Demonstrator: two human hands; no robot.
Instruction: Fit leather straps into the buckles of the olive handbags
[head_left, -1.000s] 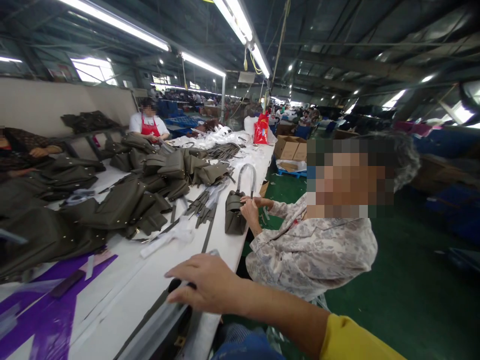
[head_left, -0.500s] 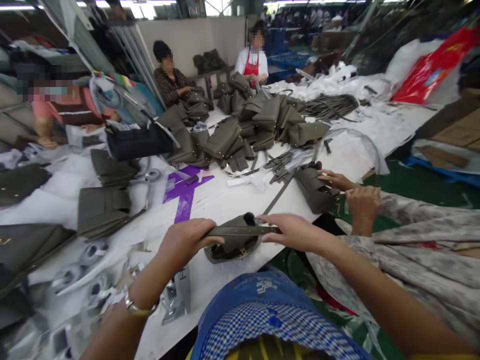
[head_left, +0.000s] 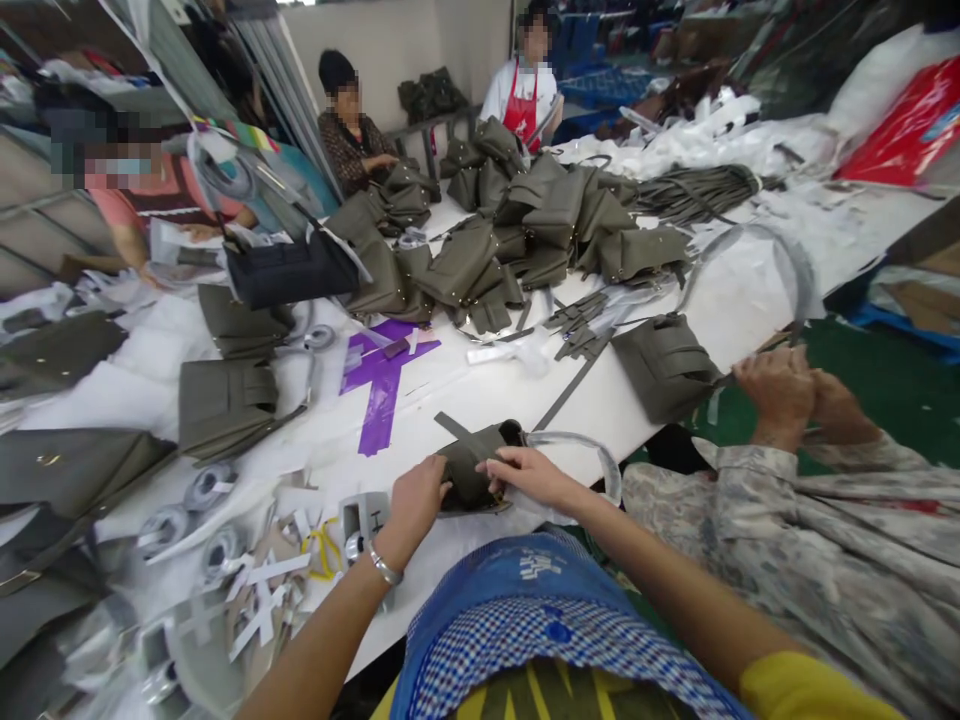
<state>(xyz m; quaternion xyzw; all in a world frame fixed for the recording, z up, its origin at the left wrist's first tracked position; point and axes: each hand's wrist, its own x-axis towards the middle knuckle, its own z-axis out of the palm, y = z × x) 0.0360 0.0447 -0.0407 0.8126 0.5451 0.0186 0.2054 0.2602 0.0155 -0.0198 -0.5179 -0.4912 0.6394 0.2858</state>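
A small olive-grey handbag lies on the white table in front of me. My left hand is closed on the bag's left side, its fingertips bent over the edge. Across the top of the bag runs a flat olive strap, its free end pointing up and to the left. My right hand pinches at the strap's lower end, over the bag's right part; the fingers partly hide what they grip. A handle wrapped in clear plastic curves out to the right of the bag.
A co-worker's hands hold the handle of another olive bag on the right. Several olive bags are heaped mid-table. Tape rolls, yellow scissors and a tape dispenser lie left. Purple tape marks the table.
The strap was stretched level between my two hands; now it lies slanted over the bag with its left end free. My left hand has moved onto the bag. The co-worker's hands have shifted to the handle.
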